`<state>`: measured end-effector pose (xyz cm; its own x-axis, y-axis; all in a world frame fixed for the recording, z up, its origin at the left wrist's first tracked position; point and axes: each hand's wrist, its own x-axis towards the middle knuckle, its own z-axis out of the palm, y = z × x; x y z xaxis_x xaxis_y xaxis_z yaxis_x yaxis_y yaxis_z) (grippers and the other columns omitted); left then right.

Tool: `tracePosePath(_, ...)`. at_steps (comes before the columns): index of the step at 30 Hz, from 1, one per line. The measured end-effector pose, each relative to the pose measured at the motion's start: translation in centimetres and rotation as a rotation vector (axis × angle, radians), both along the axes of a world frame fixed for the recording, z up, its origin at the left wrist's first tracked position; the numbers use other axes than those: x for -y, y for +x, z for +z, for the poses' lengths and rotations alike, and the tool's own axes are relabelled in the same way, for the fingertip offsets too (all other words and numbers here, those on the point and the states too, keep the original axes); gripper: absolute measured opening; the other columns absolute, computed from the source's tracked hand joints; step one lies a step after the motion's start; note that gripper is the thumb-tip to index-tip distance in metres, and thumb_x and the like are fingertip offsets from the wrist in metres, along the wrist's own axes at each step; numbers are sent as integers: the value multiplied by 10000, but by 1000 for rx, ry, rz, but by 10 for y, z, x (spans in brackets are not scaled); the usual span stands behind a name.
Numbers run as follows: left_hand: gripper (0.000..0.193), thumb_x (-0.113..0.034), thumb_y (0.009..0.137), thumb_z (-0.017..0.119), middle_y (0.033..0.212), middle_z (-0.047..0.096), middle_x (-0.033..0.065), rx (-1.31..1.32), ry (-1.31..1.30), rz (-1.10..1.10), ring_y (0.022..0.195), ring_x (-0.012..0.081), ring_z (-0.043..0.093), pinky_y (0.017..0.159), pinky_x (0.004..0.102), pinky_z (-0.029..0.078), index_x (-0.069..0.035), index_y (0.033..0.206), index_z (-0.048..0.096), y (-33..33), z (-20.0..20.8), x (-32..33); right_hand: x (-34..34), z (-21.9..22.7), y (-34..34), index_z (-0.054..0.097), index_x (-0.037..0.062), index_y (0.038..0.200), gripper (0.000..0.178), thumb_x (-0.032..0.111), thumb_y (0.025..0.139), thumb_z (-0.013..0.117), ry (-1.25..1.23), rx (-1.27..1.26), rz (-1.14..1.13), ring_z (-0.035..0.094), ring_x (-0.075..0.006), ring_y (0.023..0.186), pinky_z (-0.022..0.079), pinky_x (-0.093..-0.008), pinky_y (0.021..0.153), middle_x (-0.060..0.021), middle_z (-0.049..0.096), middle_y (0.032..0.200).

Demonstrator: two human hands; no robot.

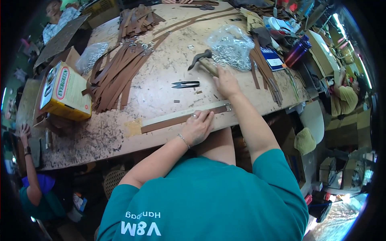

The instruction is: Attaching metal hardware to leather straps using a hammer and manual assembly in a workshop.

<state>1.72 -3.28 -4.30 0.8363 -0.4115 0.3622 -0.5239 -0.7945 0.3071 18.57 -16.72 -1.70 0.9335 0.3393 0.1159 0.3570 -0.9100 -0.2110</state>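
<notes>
A long brown strap [161,123] lies along the table's near edge, beside a pale straight strip, with a metal buckle [228,107] at its right end. My left hand [197,128] presses on the strap with its fingers bent and close together. My right hand [226,82] is closed round the wooden handle of a hammer [200,59], whose dark curved head rests toward the far side. Left of the hammer lie black thread snips [185,84]. A clear plastic bag of metal buckles [232,48] sits just beyond my right hand.
A bundle of brown straps [116,78] spreads at the left, near a yellow-and-white tin [66,92]. At the right are more straps [265,72], a blue booklet [272,59] and a purple bottle [297,51]. Other people sit or work around the table.
</notes>
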Motion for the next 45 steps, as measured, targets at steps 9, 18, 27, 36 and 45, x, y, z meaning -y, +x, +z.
tracePosePath(9, 411, -233, 797, 586, 1074, 513, 145, -17, -54, 27, 930, 300, 532, 726, 357, 493, 23, 1113, 524, 2, 1, -7, 66, 44, -130, 366, -45, 1236, 492, 235, 872, 542, 809, -149, -71, 557, -369, 1006, 434, -369, 843, -274, 541, 1078)
tracePosePath(18, 395, -217, 801, 580, 1067, 519, 131, 8, -15, 14, 918, 278, 533, 743, 337, 483, 33, 1103, 536, -2, 7, -3, 89, 36, -177, 411, 1, 1249, 446, 211, 879, 542, 767, -112, -64, 581, -331, 985, 450, -333, 824, -232, 568, 1051)
tracePosePath(27, 372, -180, 779, 603, 1068, 533, 130, 93, -10, -15, 932, 272, 539, 746, 332, 482, 24, 1084, 548, 1, 2, -3, 92, 27, -162, 422, 74, 1261, 469, 185, 835, 585, 386, -82, 126, 582, -347, 845, 476, -383, 721, -196, 584, 950)
tracePosePath(36, 381, -169, 764, 609, 1059, 534, 132, 63, -25, 1, 926, 271, 542, 733, 324, 486, 23, 1087, 548, 6, 7, -3, 98, 26, -146, 415, 96, 1259, 456, 203, 842, 568, 388, -221, 66, 575, -379, 870, 473, -396, 745, -212, 584, 971)
tracePosePath(45, 367, -185, 777, 601, 1059, 529, 147, -24, -328, -22, 910, 291, 535, 773, 362, 463, 23, 1076, 550, 4, 0, -16, 90, 22, -149, 419, 177, 1291, 475, 233, 844, 567, 396, -150, 104, 586, -369, 833, 477, -422, 711, -193, 597, 919)
